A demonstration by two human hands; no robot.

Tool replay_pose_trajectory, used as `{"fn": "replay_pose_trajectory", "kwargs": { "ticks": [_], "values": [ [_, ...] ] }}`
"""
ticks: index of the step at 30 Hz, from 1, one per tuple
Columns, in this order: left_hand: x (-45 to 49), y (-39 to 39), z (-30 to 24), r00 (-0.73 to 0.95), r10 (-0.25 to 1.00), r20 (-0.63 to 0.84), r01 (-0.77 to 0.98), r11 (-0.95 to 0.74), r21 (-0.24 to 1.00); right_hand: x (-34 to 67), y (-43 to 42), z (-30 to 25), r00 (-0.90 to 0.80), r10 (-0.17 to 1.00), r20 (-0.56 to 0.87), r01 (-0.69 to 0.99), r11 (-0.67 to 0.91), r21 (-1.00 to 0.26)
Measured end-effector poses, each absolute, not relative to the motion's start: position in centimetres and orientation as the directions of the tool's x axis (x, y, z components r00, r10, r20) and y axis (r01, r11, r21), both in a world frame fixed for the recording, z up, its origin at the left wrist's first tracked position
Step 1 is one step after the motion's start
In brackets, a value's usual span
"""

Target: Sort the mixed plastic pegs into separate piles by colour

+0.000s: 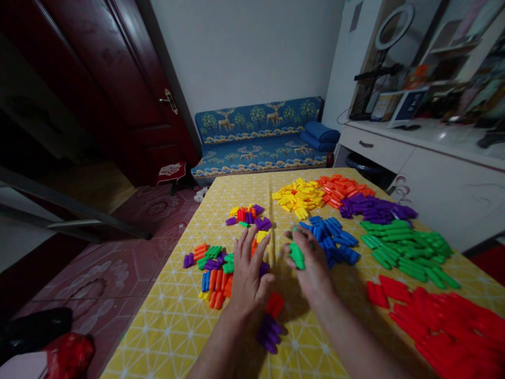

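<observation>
My left hand (pixel 248 272) lies open, fingers spread, over a mixed heap of small plastic pieces (pixel 215 269) on the yellow tablecloth (pixel 169 321). In my right hand (pixel 311 266), fingers closed, is a green plastic piece (pixel 296 256), just left of the blue pile (pixel 333 239). Red pieces (pixel 274 303) and purple pieces (pixel 269 332) lie under my left wrist. A second small mixed cluster (pixel 248 216) sits farther up the table.
Sorted piles fill the table's right side: yellow (pixel 298 197), orange (pixel 341 189), purple (pixel 374 207), green (pixel 406 247), red (pixel 445 321). A blue patterned sofa (pixel 260 137) stands behind, a white cabinet (pixel 434 173) to the right, a dark red door (pixel 130 89) on the left.
</observation>
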State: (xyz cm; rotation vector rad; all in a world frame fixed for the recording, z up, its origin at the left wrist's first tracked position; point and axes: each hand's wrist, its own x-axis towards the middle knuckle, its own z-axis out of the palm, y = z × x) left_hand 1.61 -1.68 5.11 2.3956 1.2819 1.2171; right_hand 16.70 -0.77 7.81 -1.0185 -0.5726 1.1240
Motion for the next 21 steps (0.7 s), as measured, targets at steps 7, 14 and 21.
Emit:
{"fn": "replay_pose_trajectory", "kwargs": {
  "ticks": [7,14,21],
  "values": [
    [0.6,-0.5,4.7,0.202,0.729,0.654,0.58,-0.627,0.52,36.9,1.9,5.8,0.12,0.804,0.582,0.969,0.032,-0.243],
    [0.3,-0.2,4.4,0.164,0.759,0.63,0.601,-0.583,0.546,42.5,1.1,2.7,-0.116,0.948,0.295,0.962,0.033,0.271],
    [-1.0,0.2,5.6,0.08,0.773,0.63,0.663,-0.513,0.545,40.1,2.0,2.7,-0.157,0.946,0.283,0.95,0.066,0.305]
  ]
}}
